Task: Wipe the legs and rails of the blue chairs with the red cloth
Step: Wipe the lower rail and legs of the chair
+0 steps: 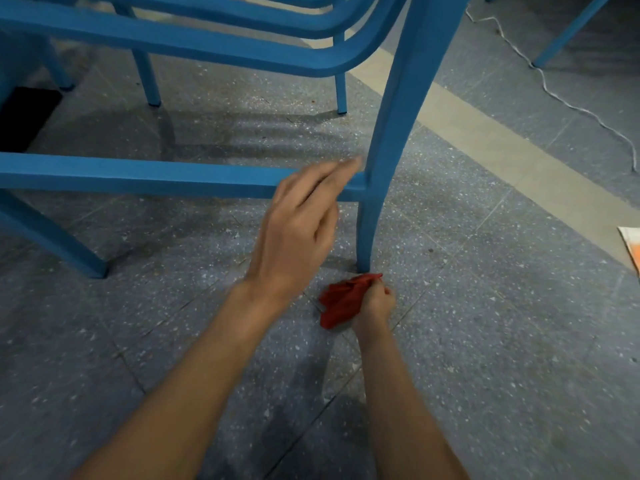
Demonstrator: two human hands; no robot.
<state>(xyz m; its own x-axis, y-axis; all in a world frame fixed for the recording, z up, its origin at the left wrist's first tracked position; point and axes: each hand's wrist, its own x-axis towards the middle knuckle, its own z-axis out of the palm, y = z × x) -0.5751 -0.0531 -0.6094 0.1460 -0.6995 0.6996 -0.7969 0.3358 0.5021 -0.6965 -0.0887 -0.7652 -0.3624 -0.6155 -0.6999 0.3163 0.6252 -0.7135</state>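
A blue chair fills the upper view, its near front leg standing on the floor at centre right. A low blue rail runs left from that leg. My left hand hovers in front of the rail's right end, fingers extended and blurred, holding nothing. My right hand is low near the floor, closed on a crumpled red cloth. The cloth sits just below the foot of the near leg, at or almost touching it.
More blue chair legs stand further back, and another blue leg at top right. A white cord snakes over the speckled grey floor at right. A white and orange paper lies at the right edge. A dark opening shows at left.
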